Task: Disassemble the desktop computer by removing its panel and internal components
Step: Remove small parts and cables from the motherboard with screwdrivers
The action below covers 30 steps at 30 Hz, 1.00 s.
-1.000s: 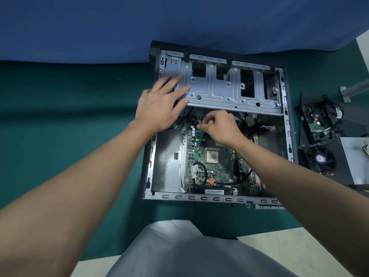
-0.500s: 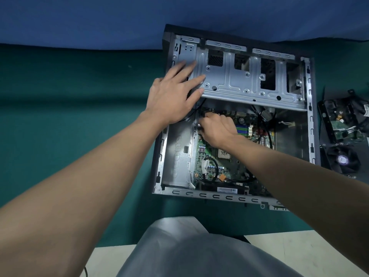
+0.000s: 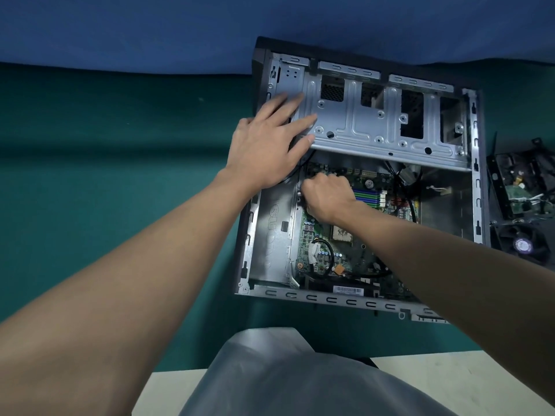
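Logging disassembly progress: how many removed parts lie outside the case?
2, both right of the case: a drive assembly at the frame edge and a fan just nearer. Others may lie out of frame.

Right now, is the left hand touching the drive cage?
Touching. Head view: fingers of the left hand lie flat on the drive cage, at its left end.

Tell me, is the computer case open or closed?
Open: no side panel covers the case; its motherboard and metal drive cage are exposed, and the right hand reaches inside.
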### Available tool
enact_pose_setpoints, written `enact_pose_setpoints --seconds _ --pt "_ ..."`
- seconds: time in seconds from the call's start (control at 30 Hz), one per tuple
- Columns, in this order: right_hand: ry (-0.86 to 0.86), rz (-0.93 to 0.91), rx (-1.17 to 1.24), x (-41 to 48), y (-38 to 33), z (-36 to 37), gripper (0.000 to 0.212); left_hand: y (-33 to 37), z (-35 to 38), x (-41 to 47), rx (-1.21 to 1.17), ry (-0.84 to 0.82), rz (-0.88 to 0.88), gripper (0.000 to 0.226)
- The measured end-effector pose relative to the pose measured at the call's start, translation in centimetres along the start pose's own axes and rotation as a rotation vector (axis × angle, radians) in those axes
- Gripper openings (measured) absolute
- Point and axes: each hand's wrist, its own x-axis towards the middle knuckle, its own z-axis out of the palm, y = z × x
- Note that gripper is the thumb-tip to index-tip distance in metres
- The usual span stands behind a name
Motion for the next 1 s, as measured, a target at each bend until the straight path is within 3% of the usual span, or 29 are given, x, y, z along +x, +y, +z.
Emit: enact_pose_setpoints --seconds 1.0 --pt "-0.018 0.042 0.086 -0.7 0.6 0.2 0.004 -0.1 0.3 0.0 0.007 0.012 0.014 0.046"
